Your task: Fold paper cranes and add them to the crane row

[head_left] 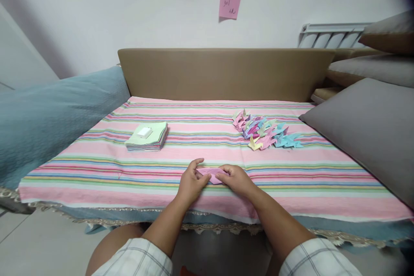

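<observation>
A pink folded paper lies on the striped cloth near the front edge. My left hand pinches its left end with curled fingers. Pressing on its right end, my right hand has its fingers closed on the paper too. Most of the paper is covered by my fingers. A heap of several finished folded paper figures in pink, blue, yellow and purple lies further back on the right. A stack of square paper sheets sits back left, with a small white block on top.
A blue blanket is piled at the left. Grey cushions lean at the right. A tan headboard runs along the back under a wall with a pink sticky note.
</observation>
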`<state>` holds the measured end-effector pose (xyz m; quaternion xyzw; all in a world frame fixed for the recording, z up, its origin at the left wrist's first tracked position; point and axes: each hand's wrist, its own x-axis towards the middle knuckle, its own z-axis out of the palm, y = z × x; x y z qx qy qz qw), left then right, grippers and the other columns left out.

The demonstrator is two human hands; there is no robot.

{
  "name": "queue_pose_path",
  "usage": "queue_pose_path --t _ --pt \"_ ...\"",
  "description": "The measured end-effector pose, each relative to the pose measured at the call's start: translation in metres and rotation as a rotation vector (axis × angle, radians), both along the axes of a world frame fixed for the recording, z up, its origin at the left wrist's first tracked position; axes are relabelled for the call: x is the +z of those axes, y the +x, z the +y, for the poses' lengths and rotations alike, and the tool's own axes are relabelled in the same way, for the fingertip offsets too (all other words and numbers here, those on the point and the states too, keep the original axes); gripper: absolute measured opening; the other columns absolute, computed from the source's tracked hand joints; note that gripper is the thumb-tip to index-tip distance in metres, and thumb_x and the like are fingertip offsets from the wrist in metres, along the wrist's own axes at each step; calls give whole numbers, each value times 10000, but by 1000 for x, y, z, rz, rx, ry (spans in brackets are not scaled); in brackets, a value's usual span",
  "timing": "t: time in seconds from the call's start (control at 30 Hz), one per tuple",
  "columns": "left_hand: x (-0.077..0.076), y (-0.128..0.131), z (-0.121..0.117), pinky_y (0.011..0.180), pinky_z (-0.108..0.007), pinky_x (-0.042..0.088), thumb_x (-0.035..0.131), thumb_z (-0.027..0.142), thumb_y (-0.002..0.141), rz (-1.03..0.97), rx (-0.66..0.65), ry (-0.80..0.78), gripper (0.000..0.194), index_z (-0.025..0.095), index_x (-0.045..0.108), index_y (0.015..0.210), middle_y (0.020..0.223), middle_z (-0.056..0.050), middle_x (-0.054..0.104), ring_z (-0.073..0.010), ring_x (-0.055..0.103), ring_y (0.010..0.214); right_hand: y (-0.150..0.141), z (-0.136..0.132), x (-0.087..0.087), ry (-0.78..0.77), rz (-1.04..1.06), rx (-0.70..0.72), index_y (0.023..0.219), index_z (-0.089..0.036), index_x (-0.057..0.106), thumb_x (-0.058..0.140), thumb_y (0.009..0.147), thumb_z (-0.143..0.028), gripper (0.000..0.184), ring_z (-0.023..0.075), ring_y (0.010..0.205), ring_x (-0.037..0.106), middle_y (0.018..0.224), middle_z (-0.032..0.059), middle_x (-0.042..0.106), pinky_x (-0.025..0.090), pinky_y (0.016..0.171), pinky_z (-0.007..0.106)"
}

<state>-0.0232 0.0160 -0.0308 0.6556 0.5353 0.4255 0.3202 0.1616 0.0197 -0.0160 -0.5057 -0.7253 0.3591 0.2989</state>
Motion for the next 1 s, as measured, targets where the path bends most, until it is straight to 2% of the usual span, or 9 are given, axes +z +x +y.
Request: queue_pose_path --t 0.1,0.13,0.2,0.3,0.47,0.57,0.73,0.87,1.0 --pt "2 -3 -3 813 -349 470 570 235 767 243 81 337 381 184 515 1141 1080 -84 616 -178 586 901 4 7 2 -137 -34 -49 655 -163 574 527 771 -375 246 92 507 452 540 -42 536 295 482 193" --pt "3 -3 -5 897 -392 432 547 223 790 349 52 426 302 187 553 1089 1106 -89 616 -204 558 1005 6 9 2 -181 -42 -60 655 -164 573 532 763 -374 240 87 481 442 523 -45 534 289 467 193" --pt "5 -3 -12 965 -429 381 503 207 830 535 -77 532 199 220 609 998 1068 -58 652 -202 556 1022 8 14 2 -249 -40 -62 647 -165 571 553 743 -367 225 79 443 425 488 -51 524 288 453 191" --pt "1 1 -21 1027 -486 308 471 216 861 708 -152 617 244 244 611 1059 1134 -52 644 -221 527 1113 8 22 1 -308 -23 -44 602 -161 557 594 705 -336 206 74 416 418 428 -60 486 292 443 187" --pt "-15 4 -24 1048 -494 298 464 271 873 832 -230 608 351 220 540 1212 1250 -84 581 -252 448 1231 6 31 -2 -333 -40 -31 534 -166 513 614 674 -285 210 72 394 443 389 -67 448 302 425 180" --pt "-18 3 -22 1043 -481 318 476 310 865 863 -272 559 405 207 501 1257 1307 -88 534 -260 427 1252 6 32 -2 -335 -22 -38 516 -171 479 611 685 -303 252 71 385 458 397 -72 421 296 406 178" --pt "-17 4 -23 1046 -474 309 474 323 867 876 -284 537 418 213 486 1270 1332 -89 509 -257 425 1254 6 31 -2 -390 66 -93 726 -170 572 516 776 -329 176 76 383 481 483 -56 514 319 419 184" --pt "-17 5 -23 1046 -461 304 472 327 868 885 -282 545 415 215 489 1267 1328 -88 513 -254 427 1250 9 32 -2 -222 -166 -121 595 -171 546 493 801 -380 299 92 414 459 428 -40 476 298 458 210" --pt "-18 6 -23 1048 -459 291 473 361 868 909 -275 540 437 219 466 1281 1344 -71 499 -252 416 1254 11 33 -1 -57 -356 -152 539 -176 533 499 799 -449 379 102 492 443 508 -10 525 251 470 228"
